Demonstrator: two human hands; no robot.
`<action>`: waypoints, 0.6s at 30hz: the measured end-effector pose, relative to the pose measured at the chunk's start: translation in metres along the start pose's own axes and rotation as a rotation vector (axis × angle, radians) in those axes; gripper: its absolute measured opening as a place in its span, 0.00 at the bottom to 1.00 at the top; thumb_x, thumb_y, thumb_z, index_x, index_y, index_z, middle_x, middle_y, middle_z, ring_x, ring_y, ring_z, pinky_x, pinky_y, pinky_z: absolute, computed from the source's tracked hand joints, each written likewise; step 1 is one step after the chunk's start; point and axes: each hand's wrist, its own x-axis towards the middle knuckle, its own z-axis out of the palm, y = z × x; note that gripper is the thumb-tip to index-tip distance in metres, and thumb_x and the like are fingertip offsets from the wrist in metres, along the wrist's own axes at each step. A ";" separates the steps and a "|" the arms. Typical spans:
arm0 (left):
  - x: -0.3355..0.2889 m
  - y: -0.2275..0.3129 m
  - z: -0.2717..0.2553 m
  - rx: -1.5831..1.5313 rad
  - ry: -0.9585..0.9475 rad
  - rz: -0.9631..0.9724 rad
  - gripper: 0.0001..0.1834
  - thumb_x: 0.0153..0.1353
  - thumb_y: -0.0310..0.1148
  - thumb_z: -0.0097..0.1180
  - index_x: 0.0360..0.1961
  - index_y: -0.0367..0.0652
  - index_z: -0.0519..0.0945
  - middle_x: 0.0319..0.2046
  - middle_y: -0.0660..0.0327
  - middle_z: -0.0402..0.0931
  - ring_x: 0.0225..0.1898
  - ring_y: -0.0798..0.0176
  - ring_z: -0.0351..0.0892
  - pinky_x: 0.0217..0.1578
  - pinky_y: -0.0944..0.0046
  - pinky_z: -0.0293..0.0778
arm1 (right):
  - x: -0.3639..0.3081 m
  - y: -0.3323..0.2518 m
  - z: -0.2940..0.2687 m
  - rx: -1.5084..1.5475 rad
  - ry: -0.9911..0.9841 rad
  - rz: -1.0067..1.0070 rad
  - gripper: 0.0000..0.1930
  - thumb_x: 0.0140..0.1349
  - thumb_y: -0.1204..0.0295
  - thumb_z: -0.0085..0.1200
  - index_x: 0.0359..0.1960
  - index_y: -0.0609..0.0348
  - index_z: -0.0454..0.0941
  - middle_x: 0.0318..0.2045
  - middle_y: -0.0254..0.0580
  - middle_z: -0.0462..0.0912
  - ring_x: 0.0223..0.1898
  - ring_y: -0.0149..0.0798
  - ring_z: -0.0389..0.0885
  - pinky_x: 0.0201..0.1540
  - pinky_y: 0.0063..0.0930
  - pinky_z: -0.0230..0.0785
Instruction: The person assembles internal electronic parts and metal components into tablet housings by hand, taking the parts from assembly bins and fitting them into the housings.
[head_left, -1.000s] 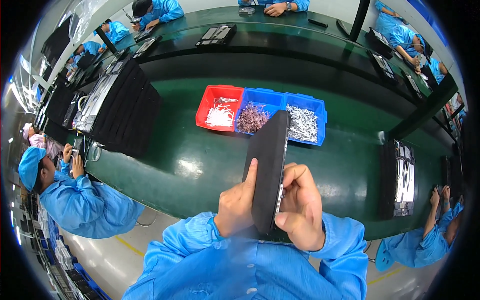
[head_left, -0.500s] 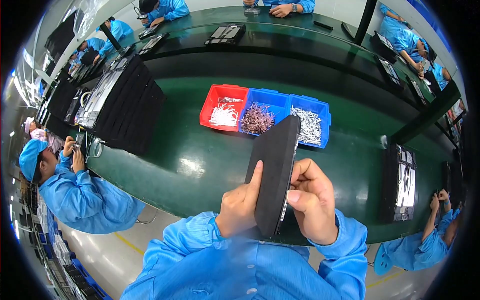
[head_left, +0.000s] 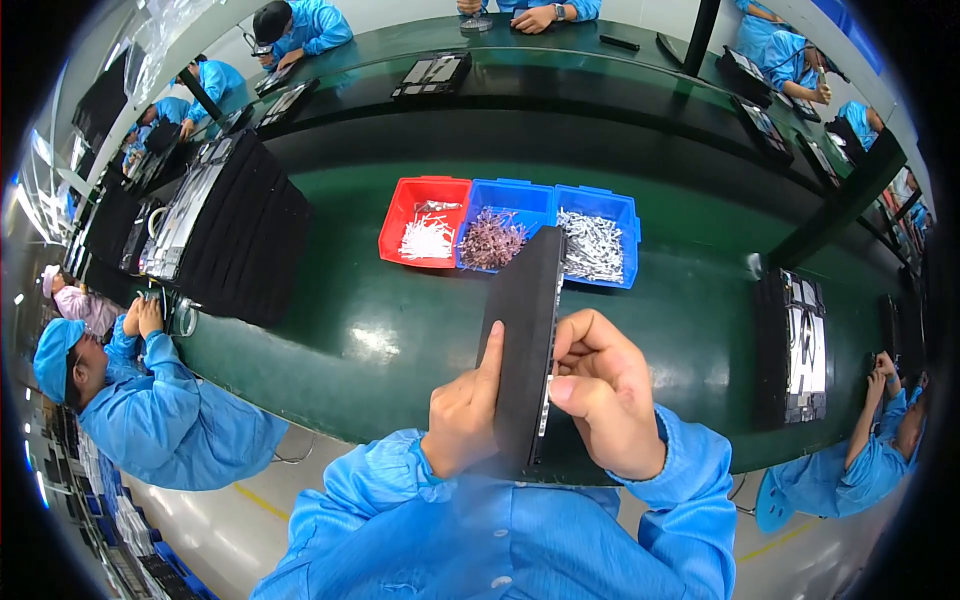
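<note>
My left hand [head_left: 463, 410] holds a black flat panel [head_left: 520, 340] on edge, its index finger stretched along the broad matt face. A narrow side with small light-coloured parts faces to the right. At that side my right hand [head_left: 607, 390] is closed in a pinch, thumb and index finger against the lower part of the edge. A tiny pale bit shows by the thumb tip; what it is I cannot make out. The panel's far face is hidden, and its top corner overlaps the bins behind.
Beyond the panel stand a red bin [head_left: 388, 240] of white strips, a blue bin [head_left: 513, 190] of brownish-pink small pieces and another blue bin [head_left: 630, 235] of white-and-grey pieces. Black panels are stacked left [head_left: 235, 230] and right [head_left: 770, 350] on the green table [head_left: 330, 390]. Co-workers sit around.
The whole view has shifted, with the bins and panel now further left in it. The panel is turned more edge-on. My right hand's pinch stays at its edge.
</note>
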 end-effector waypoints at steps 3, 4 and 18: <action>0.000 0.000 0.001 0.000 0.009 0.006 0.41 0.50 0.23 0.63 0.68 0.24 0.69 0.31 0.52 0.86 0.23 0.60 0.85 0.26 0.63 0.79 | 0.000 0.000 -0.001 -0.039 0.002 -0.009 0.13 0.66 0.83 0.52 0.52 0.64 0.70 0.41 0.40 0.77 0.40 0.29 0.77 0.41 0.25 0.74; 0.001 -0.001 0.002 0.010 0.014 0.033 0.41 0.52 0.25 0.64 0.69 0.22 0.68 0.27 0.54 0.83 0.21 0.61 0.82 0.24 0.63 0.78 | 0.000 0.001 -0.001 -0.035 -0.005 -0.016 0.13 0.66 0.82 0.52 0.51 0.64 0.70 0.41 0.40 0.77 0.40 0.29 0.77 0.41 0.25 0.74; 0.005 0.010 -0.006 0.025 -0.079 -0.087 0.30 0.57 0.21 0.63 0.63 0.26 0.76 0.32 0.52 0.86 0.27 0.59 0.87 0.28 0.64 0.81 | -0.014 0.021 0.006 -0.045 0.027 -0.102 0.31 0.53 0.80 0.55 0.60 0.59 0.60 0.50 0.42 0.67 0.50 0.34 0.65 0.57 0.32 0.60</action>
